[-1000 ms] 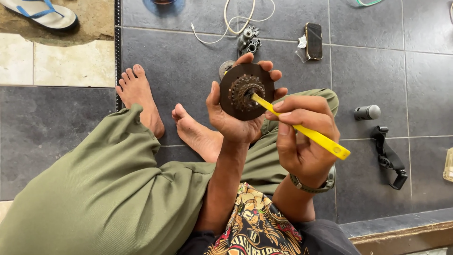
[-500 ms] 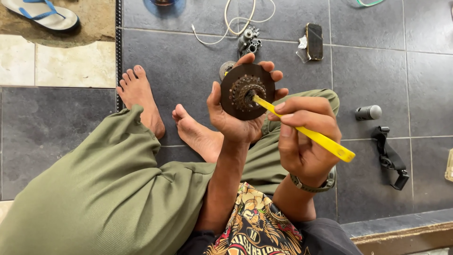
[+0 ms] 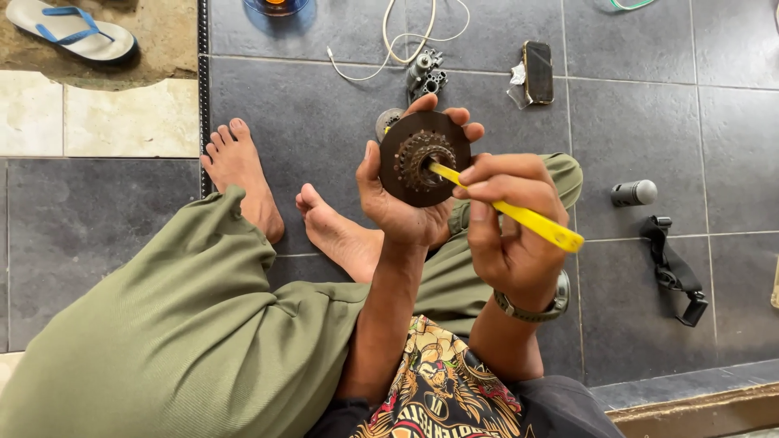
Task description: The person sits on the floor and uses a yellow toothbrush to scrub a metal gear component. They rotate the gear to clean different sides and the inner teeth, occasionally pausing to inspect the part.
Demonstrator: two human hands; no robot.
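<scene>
Cleaning looks underway, not finished: my left hand [image 3: 402, 207] grips the rusty sprocket [image 3: 423, 158] over my lap, my right hand's [image 3: 507, 223] fingers pinch a yellow brush [image 3: 519, 215] poked into its centre; grime remains.

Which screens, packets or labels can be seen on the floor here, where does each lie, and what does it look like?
Phone: flat on the grey tiles beyond the hands, top centre-right; dark rectangular screen, unlit, with a brownish edge.
Small wrapper: touching the phone's left side; crumpled, clear to whitish, too small to tell more.
No signs or readable labels show elsewhere.
</scene>
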